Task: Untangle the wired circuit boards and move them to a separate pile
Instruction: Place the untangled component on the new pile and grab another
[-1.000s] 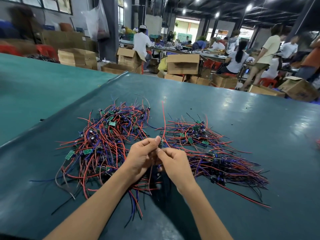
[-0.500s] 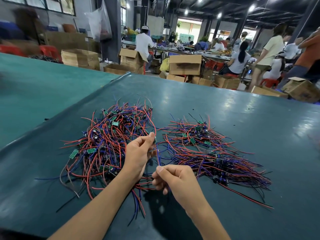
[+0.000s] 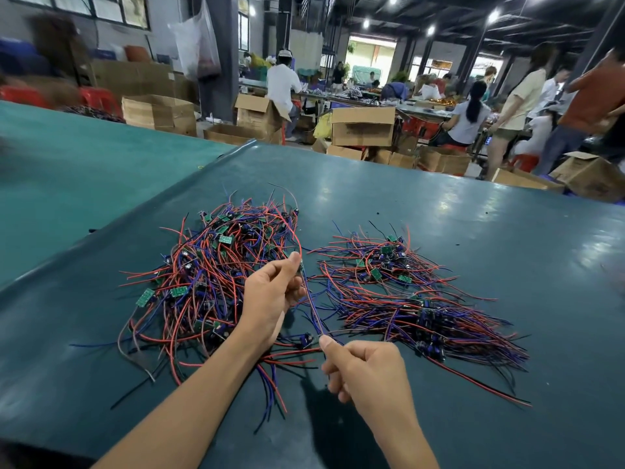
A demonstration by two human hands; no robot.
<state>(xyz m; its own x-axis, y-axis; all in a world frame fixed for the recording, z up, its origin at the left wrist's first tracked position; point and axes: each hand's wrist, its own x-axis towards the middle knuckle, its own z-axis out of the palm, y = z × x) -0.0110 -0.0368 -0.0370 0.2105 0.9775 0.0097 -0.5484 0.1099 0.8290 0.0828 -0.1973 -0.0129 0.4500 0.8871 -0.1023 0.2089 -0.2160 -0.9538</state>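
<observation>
Wire [image 3: 311, 301] end hidden inside left hand [image 3: 270, 296] grip; far workers [image 3: 517, 93] badly blurred.

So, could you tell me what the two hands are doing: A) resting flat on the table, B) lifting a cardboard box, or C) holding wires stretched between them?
C: the left hand pinches the upper end and the right hand the lower end of a wire bundle that runs straight between them.

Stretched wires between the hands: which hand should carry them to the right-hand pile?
Probably the right hand: it pinches the stretched wires close to the right-hand pile, while the left hand pinches their far end beside the tangled pile.
</observation>
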